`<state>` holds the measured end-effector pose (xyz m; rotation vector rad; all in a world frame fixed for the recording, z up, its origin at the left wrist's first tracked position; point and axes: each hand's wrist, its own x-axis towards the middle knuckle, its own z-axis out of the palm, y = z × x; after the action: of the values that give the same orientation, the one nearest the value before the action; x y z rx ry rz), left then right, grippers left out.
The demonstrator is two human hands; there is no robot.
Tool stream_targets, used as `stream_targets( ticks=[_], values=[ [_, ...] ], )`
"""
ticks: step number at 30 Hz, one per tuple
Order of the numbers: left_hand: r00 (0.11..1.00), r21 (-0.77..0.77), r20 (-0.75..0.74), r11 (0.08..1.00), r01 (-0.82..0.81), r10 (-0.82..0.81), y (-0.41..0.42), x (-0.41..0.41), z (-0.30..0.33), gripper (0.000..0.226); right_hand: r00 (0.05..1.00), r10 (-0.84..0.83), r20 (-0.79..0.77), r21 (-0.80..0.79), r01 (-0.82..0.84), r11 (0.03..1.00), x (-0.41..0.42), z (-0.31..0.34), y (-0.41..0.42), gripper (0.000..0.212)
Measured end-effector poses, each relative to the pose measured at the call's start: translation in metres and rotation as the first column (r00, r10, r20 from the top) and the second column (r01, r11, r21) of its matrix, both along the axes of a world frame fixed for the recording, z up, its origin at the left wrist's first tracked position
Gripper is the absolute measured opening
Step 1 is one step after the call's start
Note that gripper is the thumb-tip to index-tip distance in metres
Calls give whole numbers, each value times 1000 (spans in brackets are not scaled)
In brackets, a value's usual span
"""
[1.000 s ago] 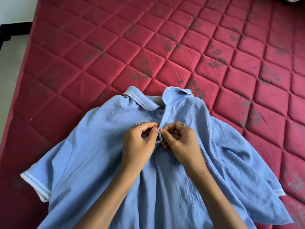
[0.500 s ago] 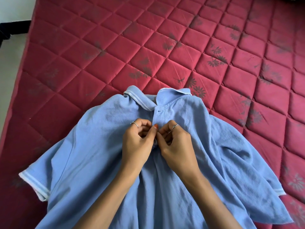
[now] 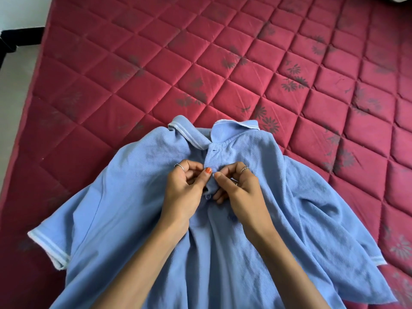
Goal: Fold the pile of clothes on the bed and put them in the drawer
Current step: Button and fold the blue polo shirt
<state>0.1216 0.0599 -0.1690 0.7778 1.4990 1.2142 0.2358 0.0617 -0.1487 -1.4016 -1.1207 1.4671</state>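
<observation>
Shirt: a light blue polo shirt (image 3: 138, 219) is lying front-up on the bed (image 3: 156, 63), collar toward 12 o'clock, hem running out of view at 6 o'clock — not yet folded.
Left hand: the left hand (image 3: 185, 192) is pinching the left edge of the placket (image 3: 213, 161) between thumb and curled fingers, just below the collar (image 3: 191, 134).
Right hand: the right hand (image 3: 238, 192) is pinching the opposite placket edge, fingers curled on the cloth, its thumb nearly touching the left thumb.
Step in hand: judged from the grip, the person is fastening a button (image 3: 207, 197) on the placket; the upper buttonhole at 12 o'clock of the hands is standing open.
Sleeves: the left sleeve (image 3: 51, 246) is spread toward 9 o'clock; the right sleeve (image 3: 334, 230) is lying bunched toward 4 o'clock.
Risk, placket: the two edges are being drawn together from either side, so the cloth is puckering beneath the wrists — a button pushed through a skewed hole would probably leave the front twisted.
Risk, fold: the creases below the hands and the rumpled right sleeve are likely to be pressed into the fold unless smoothed first.
Risk, slip: the button is small and partly hidden by the fingers; it could slide out of the pinch.
Drawer: not in view.
</observation>
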Motion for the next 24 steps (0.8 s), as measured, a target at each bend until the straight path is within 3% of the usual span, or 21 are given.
stream_targets(
  ticks=[7, 13, 19, 22, 24],
  values=[
    [998, 2, -13, 998, 59, -59, 2, -1, 2, 9, 998, -56, -20, -9, 56, 998, 2, -5, 2, 11],
    [939, 70, -315, 984, 166, -136, -4, 6, 4, 18, 964, -170, 205, 184, 133, 974, 5, -8, 1, 14],
    [882, 79, -393, 946, 316, -262, -11, 10, 7, 23, 902, -178, 393, 267, 73, 961, 7, -7, 1, 33],
    [886, 85, -377, 942, 323, -270, -10, 10, 7, 16, 891, -178, 418, 251, 74, 965, 9, -6, 2, 22],
    [894, 95, -363, 944, 315, -261, -10, 10, 6, 25, 893, -182, 412, 246, 83, 966, 9, -7, 2, 8]
  ],
)
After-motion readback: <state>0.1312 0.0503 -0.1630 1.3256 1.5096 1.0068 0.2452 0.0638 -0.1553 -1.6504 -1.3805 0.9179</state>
